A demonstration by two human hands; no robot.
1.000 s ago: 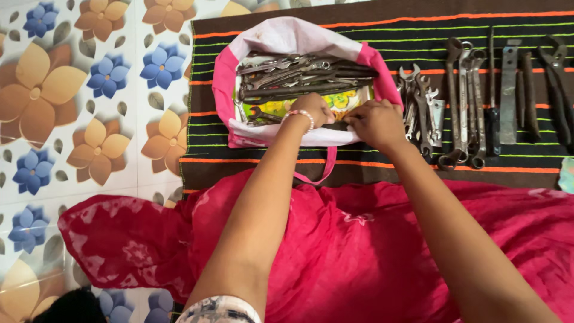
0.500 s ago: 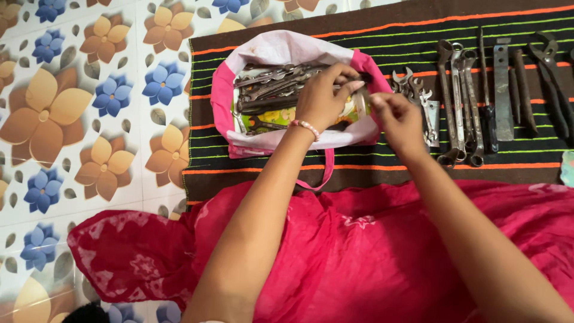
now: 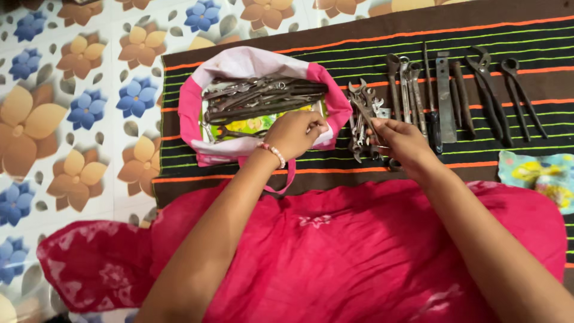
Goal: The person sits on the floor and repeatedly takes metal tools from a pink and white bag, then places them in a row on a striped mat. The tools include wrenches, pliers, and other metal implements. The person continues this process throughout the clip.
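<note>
A spanner [image 3: 366,113], pointing away up the mat, is pinched by the right hand [image 3: 402,140], moved rightward from the bag [image 3: 206,110]; the left hand [image 3: 294,133] is curled at the bag's rim.

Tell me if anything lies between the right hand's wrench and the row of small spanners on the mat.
Nothing visible does. The right hand holds a wrench directly over the small spanners on the striped mat; its head already overlaps them. The left hand rests at the pink bag, off to the side.
</note>
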